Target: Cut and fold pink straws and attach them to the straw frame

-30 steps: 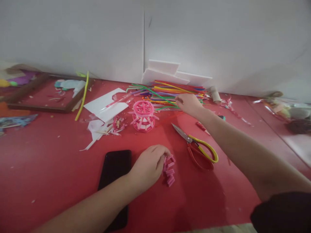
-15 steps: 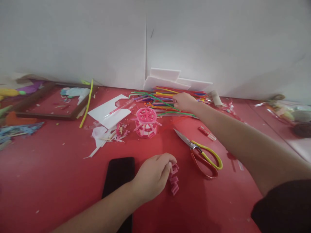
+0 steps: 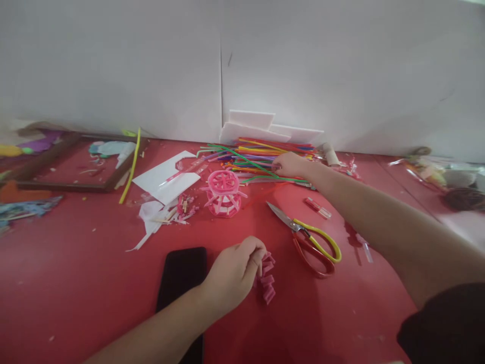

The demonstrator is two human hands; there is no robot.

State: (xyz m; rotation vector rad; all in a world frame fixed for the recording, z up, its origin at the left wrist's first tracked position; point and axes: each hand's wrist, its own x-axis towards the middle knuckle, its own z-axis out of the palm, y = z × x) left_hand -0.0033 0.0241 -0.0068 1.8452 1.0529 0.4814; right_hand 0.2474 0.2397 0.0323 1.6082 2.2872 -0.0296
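One view, head. Left hand (image 3: 233,275) pinches a pink zigzag strip (image 3: 269,288), left of and nearer the wearer than the scissors (image 3: 297,226); thumb and fingertips are closed on its upper end. Right hand (image 3: 292,166) is beyond the scissors, at a pile of coloured stems (image 3: 257,150), fingers curled; cannot tell whether they grasp one. Change over one second: right forearm (image 3: 364,222) now leaves the small red-and-clear piece (image 3: 317,208), right of the scissors' blades, uncovered; left pinch unchanged. Judged meaning: pile search continues, strip kept ready, scissors untouched.
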